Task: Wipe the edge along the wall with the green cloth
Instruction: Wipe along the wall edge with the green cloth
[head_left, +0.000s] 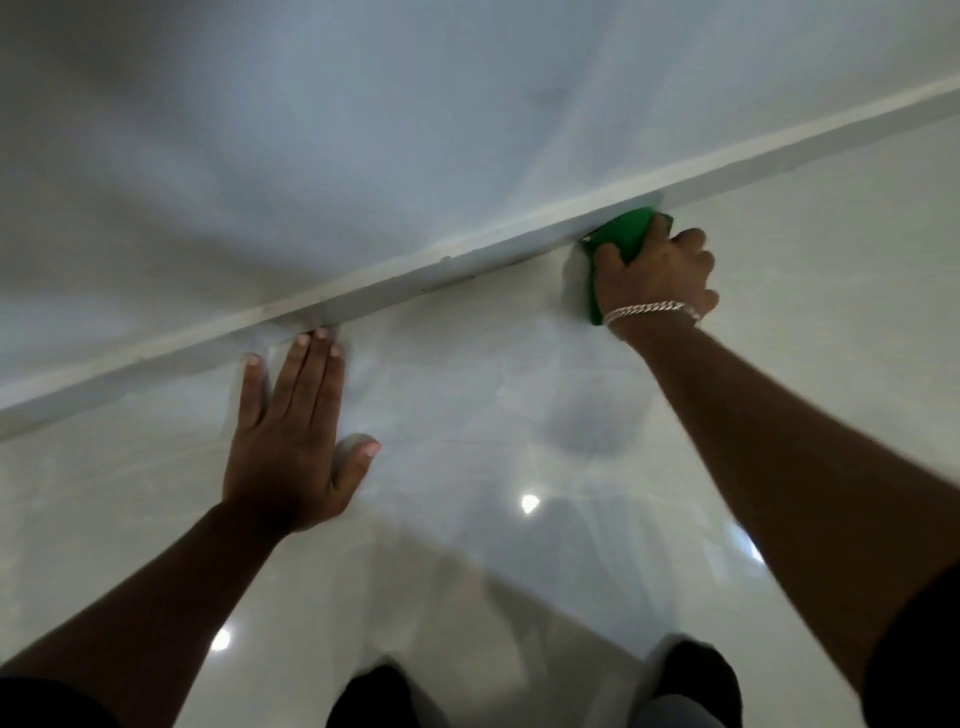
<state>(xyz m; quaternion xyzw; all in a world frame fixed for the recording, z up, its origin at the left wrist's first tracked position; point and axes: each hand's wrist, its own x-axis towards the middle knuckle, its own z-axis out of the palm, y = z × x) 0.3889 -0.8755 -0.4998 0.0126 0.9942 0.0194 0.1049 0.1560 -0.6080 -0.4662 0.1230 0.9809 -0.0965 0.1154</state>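
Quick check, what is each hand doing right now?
Left hand: open, flat on the glossy floor, holding nothing.
Right hand: closed on the green cloth, pressed against the wall edge.

No readable text, label, brand, number or sign shows anywhere.

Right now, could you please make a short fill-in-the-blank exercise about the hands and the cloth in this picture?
1. The cloth is ____ in colour.
2. The ____ hand presses the cloth against the skirting.
3. The left hand lies ____ on the floor, holding nothing.
4. A ____ sits on the right wrist.

Missing words: green; right; flat; bracelet
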